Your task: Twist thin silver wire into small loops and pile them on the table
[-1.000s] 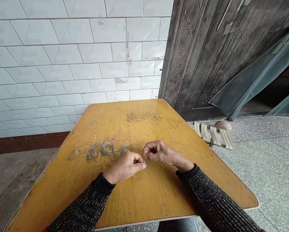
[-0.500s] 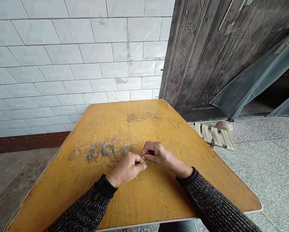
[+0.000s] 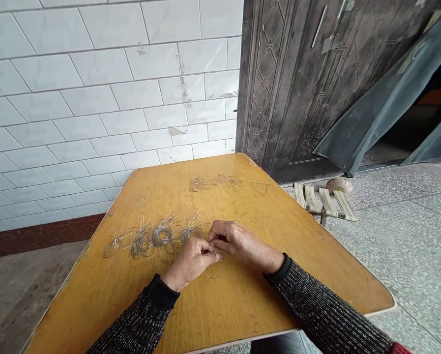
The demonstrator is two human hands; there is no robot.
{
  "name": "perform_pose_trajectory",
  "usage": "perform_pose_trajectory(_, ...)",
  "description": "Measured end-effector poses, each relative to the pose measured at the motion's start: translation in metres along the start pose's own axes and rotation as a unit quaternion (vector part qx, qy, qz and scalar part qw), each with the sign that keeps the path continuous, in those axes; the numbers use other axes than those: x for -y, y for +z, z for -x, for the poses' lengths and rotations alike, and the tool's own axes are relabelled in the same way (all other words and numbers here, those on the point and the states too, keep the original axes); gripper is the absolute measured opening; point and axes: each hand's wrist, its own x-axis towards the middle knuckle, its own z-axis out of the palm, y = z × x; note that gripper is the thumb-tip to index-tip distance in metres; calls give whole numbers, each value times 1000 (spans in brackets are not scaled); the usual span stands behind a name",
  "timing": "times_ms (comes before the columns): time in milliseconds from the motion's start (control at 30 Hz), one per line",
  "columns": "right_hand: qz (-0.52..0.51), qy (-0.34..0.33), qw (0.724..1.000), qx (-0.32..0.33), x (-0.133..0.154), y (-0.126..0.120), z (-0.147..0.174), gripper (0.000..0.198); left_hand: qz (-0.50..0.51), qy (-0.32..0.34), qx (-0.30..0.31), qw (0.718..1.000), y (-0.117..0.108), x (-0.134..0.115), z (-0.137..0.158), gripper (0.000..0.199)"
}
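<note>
My left hand [image 3: 191, 260] and my right hand [image 3: 238, 244] meet above the table, their fingertips pinched together. Between them is a thin wire [image 3: 217, 277], whose loop hangs below the left fingers; its upper part is hidden by the fingers. Just beyond my left hand lie several coiled bundles of grey wire [image 3: 162, 235] in a row, with loose ends sticking up. Farther back sits a group of thin wire rings [image 3: 216, 181], and to its right a single bent wire [image 3: 261, 188].
The wooden table [image 3: 279, 275] has a pale edge and rounded corners. Behind it stand a white tiled wall [image 3: 105, 98] and a dark patterned metal door [image 3: 279, 88]. A striped folding stool [image 3: 325, 200] and a ball [image 3: 339, 185] are on the floor at right, near a grey curtain [image 3: 382, 108].
The camera view has turned slightly. My right hand has closed in on the left, its fingertips now touching the left fingers at the wire. The bundles lie as before.
</note>
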Motion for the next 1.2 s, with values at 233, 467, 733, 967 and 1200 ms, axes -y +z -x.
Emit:
perform_pose_trajectory(233, -35, -14, 999, -15, -1, 1, 0, 15, 29, -22, 4, 999, -1, 1, 0, 27)
perform_pose_trajectory(467, -265, 98, 958, -36, -16, -8, -4, 17, 95, -44, -45, 993, -6, -4, -1, 21)
perform_pose_trajectory(733, -228, 112, 966, -43, -17, -5, -4, 23, 26, -20, -43, 999, -5, -9, 1, 16)
perform_pose_trajectory(967, -388, 185, 902, -54, -16, 3, -9, 26, -2, 49, -37, 998, -3, -4, 0, 14)
perform_pose_trajectory(1200, -433, 165, 882, -85, -16, 4, -8, 31, 77, 22, -49, 996, -6, -6, 0, 17)
